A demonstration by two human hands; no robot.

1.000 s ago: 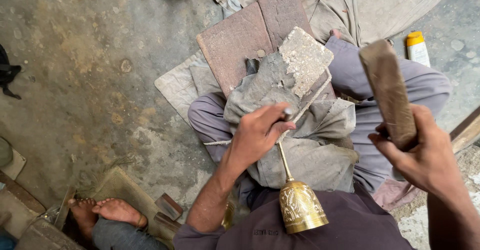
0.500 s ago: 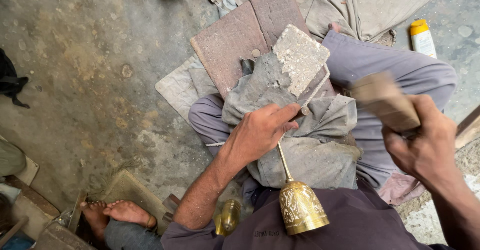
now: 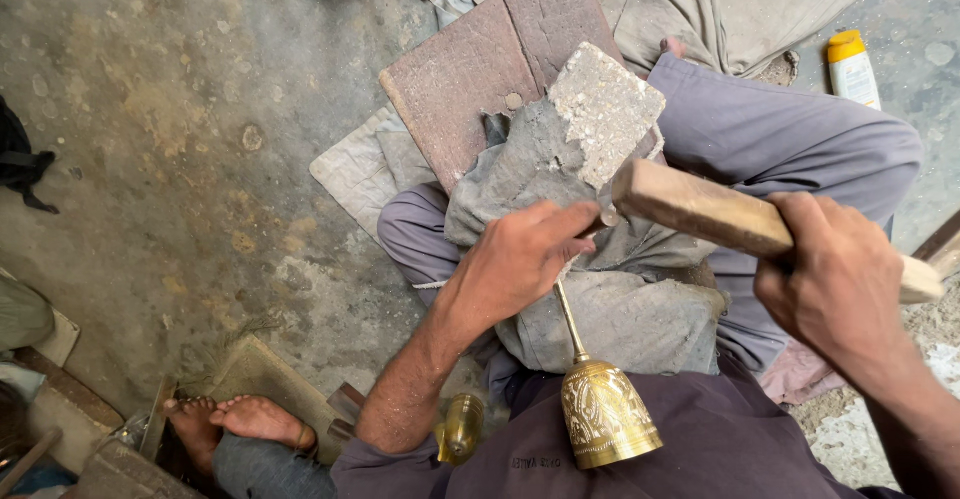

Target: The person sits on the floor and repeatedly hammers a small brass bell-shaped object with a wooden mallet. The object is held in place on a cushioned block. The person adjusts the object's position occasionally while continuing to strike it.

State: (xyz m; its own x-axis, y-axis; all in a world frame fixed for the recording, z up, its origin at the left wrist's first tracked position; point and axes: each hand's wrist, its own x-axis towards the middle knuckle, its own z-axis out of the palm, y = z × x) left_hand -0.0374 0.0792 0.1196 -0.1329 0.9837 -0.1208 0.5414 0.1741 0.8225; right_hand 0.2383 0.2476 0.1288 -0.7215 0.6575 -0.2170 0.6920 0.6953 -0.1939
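My left hand [image 3: 520, 259] grips the thin stem of an engraved brass goblet-shaped piece [image 3: 605, 414], whose cup hangs toward my chest. The stem's far end rests against a grey stone block [image 3: 605, 109] wrapped in grey cloth [image 3: 610, 309] on my lap. My right hand [image 3: 835, 279] holds a wooden mallet [image 3: 700, 209] by its handle, and the mallet's end is down at the stem's tip beside my left thumb. What lies between the mallet's end and the block is hidden.
Reddish flat slabs [image 3: 480, 69] lie beyond the block on the concrete floor. A yellow-capped bottle [image 3: 852, 67] stands at the upper right. Another person's bare feet [image 3: 245, 421] are at the lower left beside wooden pieces. A second small brass piece [image 3: 460, 427] sits under my left forearm.
My right hand has swung the mallet down from a raised position at the right onto the stem's tip by the block. My left hand kept its hold on the brass piece.
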